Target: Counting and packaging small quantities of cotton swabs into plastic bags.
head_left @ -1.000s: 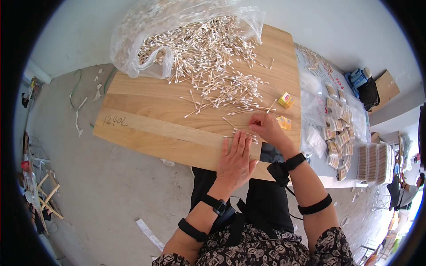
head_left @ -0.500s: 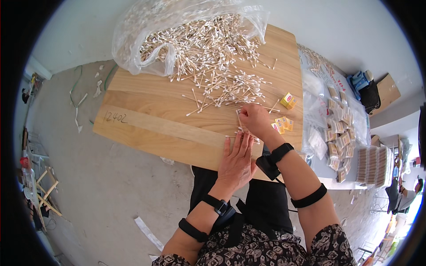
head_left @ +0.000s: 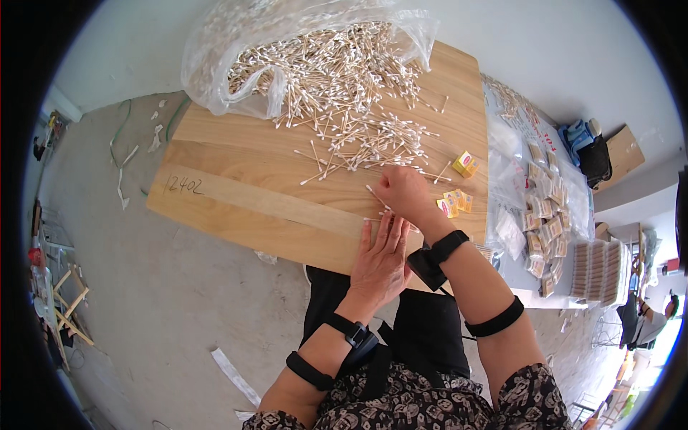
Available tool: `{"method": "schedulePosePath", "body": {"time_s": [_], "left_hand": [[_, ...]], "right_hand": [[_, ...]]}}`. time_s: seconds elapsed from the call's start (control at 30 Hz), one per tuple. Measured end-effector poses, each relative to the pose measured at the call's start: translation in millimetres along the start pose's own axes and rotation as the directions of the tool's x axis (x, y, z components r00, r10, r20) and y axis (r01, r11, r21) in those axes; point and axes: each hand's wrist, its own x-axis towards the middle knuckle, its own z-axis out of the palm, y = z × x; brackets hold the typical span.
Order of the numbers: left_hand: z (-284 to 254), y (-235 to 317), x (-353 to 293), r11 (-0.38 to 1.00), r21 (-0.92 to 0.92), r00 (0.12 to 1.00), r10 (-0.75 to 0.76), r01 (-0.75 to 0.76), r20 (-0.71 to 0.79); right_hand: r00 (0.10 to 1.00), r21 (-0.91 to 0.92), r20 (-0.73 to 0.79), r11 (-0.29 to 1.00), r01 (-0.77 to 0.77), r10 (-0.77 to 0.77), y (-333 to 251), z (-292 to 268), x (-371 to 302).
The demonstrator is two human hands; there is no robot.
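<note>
My left hand [head_left: 381,264] lies on the wooden table near its front edge, palm down with fingers stretched out. White tips of cotton swabs show beside and beyond its fingertips. Just past them, my right hand [head_left: 405,192] is closed with its fingers curled under, so whatever they grip is hidden. A single cotton swab [head_left: 378,197] slants at the left side of that hand, close to the left fingertips. Farther back spreads a loose heap of cotton swabs [head_left: 383,143], spilling from a clear plastic bag [head_left: 204,75] full of them.
Right of my right hand are a small yellow box [head_left: 466,164] and several yellow cards [head_left: 456,203]. A side table beyond carries plastic bags, small packs of swabs [head_left: 550,229] and a stack of packs [head_left: 600,272]. Another person [head_left: 652,322] is at the far right.
My right hand has shifted slightly left. The swab beside it now slants more to the left. My left hand keeps its place on the table.
</note>
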Motion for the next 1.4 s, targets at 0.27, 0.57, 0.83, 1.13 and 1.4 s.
{"method": "schedulePosePath", "body": {"time_s": [0.27, 0.57, 0.83, 1.13, 1.4], "left_hand": [[2, 0, 0, 1.000, -0.024, 0.995, -0.013, 0.016, 0.099], [0, -1, -1, 0.999, -0.045, 1.000, -0.018, 0.018, 0.000], [-1, 1, 1, 0.999, -0.044, 1.000, -0.014, 0.013, -0.014], [-1, 2, 0, 0.999, -0.034, 1.000, -0.021, 0.022, 0.013], [-2, 1, 0, 1.000, -0.024, 0.999, -0.019, 0.020, 0.026]], "right_hand": [[0.989, -0.037, -0.077, 0.992, 0.124, -0.126, 4, 18, -2], [0.988, -0.026, 0.125, 0.995, 0.091, -0.087, 30, -16, -29], [0.975, 0.152, -0.221, 0.987, 0.044, -0.010, 39, -19, -16], [0.972, 0.113, -0.234, 0.992, 0.052, -0.024, 46, -9, -9], [0.982, 0.114, -0.183, 0.992, 0.060, -0.039, 36, -3, -6]]}}
